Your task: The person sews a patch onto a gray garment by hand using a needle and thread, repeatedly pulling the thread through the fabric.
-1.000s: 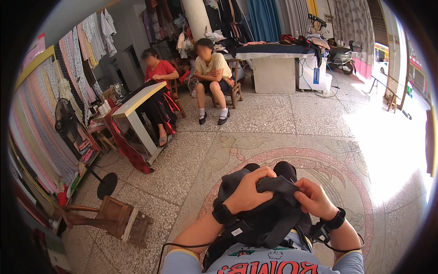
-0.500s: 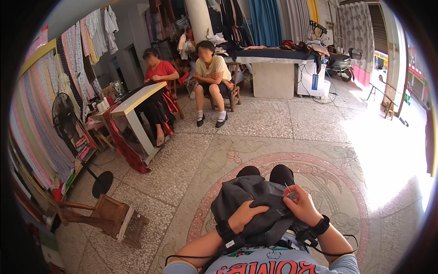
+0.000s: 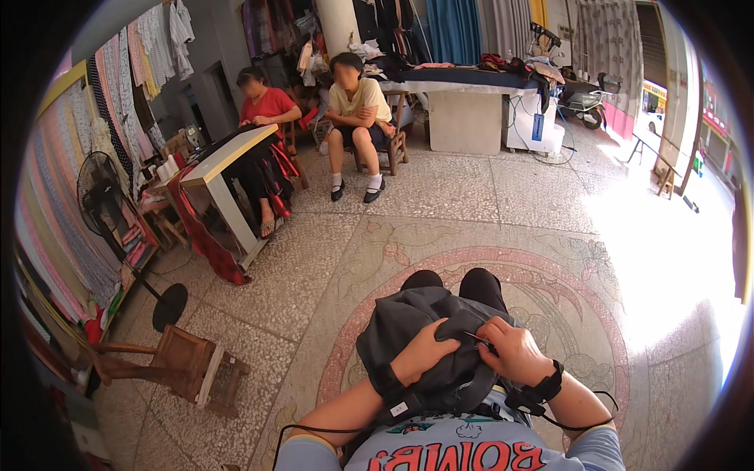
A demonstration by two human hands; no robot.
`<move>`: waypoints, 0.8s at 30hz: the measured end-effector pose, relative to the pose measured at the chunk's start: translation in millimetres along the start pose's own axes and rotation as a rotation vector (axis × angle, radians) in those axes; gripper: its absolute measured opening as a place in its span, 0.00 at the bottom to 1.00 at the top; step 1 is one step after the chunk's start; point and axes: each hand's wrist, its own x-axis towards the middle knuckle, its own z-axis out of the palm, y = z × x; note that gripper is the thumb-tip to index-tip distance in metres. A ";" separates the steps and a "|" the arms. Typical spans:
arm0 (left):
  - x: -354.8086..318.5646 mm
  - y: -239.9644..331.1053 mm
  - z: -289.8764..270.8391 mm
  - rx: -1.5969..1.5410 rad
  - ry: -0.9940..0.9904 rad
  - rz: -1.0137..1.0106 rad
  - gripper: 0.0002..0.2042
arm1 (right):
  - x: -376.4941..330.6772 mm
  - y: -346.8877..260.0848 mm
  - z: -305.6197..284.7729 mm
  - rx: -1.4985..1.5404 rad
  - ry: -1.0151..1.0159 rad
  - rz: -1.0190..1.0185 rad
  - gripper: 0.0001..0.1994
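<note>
**Inspector:** Holding what, and where?

**Me:** My left hand (image 3: 420,355) is closed on a fold of the dark grey garment (image 3: 416,334), which lies bunched in my lap over my knees. My right hand (image 3: 514,352) rests on the same cloth, fingers pinched round a thin dark item at the fold.

**Inspector:** Is that a needle?

**Me:** I cannot tell. It is too small to make out, and no thread shows.

**Inspector:** Risks?

**Me:** In my judgement, 2. The pinched item points toward my left fingers (image 3: 448,334), so a slip could prick them. The cloth is loosely heaped, so relaxing my left grip could let it slide to the floor (image 3: 471,204).

**Inspector:** What else is unclear?

**Me:** My forearms are cut off at the lower edge, and the garment's underside is hidden. 2 people sit well apart, near a table (image 3: 228,153). A wooden stool (image 3: 184,369) and a standing fan (image 3: 102,196) are to my left.
</note>
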 end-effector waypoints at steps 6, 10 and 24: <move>-8.2 23.2 6.5 0.089 -0.081 -0.089 0.13 | 0.8 0.3 -0.3 0.045 0.027 0.004 0.08; -4.1 28.3 6.2 0.533 -0.022 0.143 0.09 | 1.2 -0.8 -4.6 0.043 -0.004 -0.025 0.09; -3.6 10.7 -18.2 0.447 0.020 0.241 0.13 | -25.6 -58.4 -79.2 1.597 -0.028 -0.126 0.07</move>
